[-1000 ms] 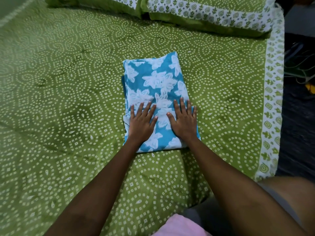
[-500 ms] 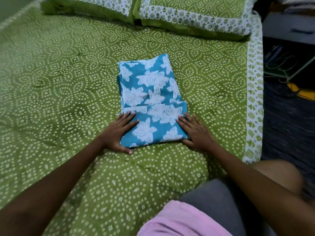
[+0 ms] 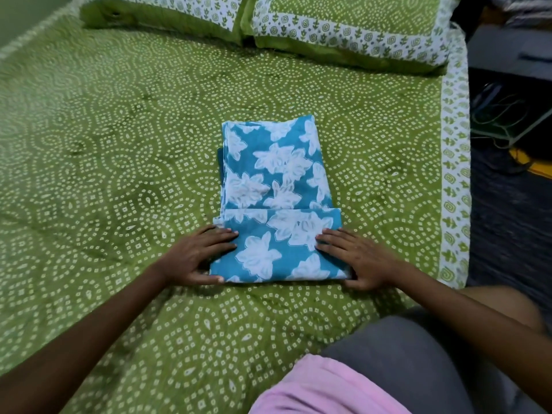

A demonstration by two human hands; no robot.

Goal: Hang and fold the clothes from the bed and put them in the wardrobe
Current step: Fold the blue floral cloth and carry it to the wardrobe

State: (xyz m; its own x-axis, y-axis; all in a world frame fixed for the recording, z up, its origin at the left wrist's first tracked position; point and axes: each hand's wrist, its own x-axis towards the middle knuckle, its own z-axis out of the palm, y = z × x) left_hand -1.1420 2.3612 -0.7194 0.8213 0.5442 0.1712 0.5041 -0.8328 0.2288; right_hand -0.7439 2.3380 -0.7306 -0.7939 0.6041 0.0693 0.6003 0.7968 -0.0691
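Folded blue garment [image 3: 277, 201] with a white floral print lay on the bed [image 3: 104, 174], nearer its right edge than its left and well apart from the pillows at the head end. Its near part was turned up over the rest, the turned edge forming a straight line across the cloth. Left hand [image 3: 194, 258] clasped the near left corner of the garment, fingers flat on top, thumb along the near edge. Right hand [image 3: 361, 258] clasped the near right corner likewise, fingers on top and thumb at the near edge. Two pillows [image 3: 343, 28], in green with white patterned borders matching the bed cover, rested side by side along the far edge. Beyond the right edge, a dark floor [image 3: 507, 228] carried cables, blurred
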